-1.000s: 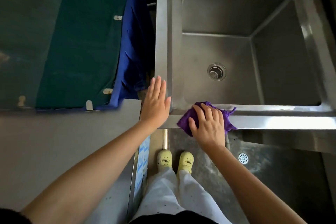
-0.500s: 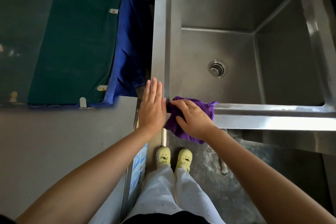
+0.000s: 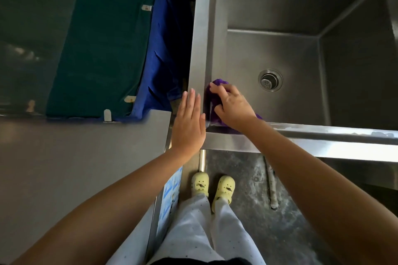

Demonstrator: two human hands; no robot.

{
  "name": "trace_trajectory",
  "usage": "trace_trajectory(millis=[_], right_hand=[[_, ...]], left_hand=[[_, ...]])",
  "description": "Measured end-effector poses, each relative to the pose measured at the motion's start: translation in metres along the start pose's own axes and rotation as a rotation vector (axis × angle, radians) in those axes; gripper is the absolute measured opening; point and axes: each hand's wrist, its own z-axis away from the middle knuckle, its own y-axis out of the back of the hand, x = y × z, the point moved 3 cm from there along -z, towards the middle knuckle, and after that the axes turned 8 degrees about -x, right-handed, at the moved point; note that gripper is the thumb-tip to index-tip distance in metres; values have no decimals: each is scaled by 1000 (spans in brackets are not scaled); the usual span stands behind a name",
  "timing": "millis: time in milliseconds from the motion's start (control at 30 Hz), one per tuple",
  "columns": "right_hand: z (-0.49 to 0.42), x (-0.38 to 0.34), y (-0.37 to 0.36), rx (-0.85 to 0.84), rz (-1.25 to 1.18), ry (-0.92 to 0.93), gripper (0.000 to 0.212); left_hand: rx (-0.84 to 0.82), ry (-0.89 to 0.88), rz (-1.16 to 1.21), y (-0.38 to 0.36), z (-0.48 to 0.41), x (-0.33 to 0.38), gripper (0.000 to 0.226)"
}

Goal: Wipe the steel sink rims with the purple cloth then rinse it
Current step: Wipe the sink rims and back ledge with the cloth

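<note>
The purple cloth (image 3: pixel 209 98) is bunched at the near end of the sink's left rim (image 3: pixel 201 28), gripped under the curled fingers of the right hand (image 3: pixel 233 106). The left hand (image 3: pixel 189 122) lies flat, fingers straight and together, just beside it on the rim's outer edge. The rim's long axis runs straight away from the person, so the wipe likely goes forward. The basin (image 3: pixel 280 49) holds only 1 drain strainer (image 3: pixel 270 80).

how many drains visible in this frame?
1: the strainer drain in the floor of the sink, right of the right hand holding the purple cloth. The right arm covers some ground, so another may be hidden.
</note>
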Motion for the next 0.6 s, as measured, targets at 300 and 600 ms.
trace_trajectory(millis=[300, 600], right_hand=[[15, -6, -9, 49, 201, 33, 57], [-24, -3, 3, 85, -110, -40, 56]], left_hand=[[17, 3, -5, 0, 0, 1, 55], [20, 8, -18, 2, 0, 2, 56]])
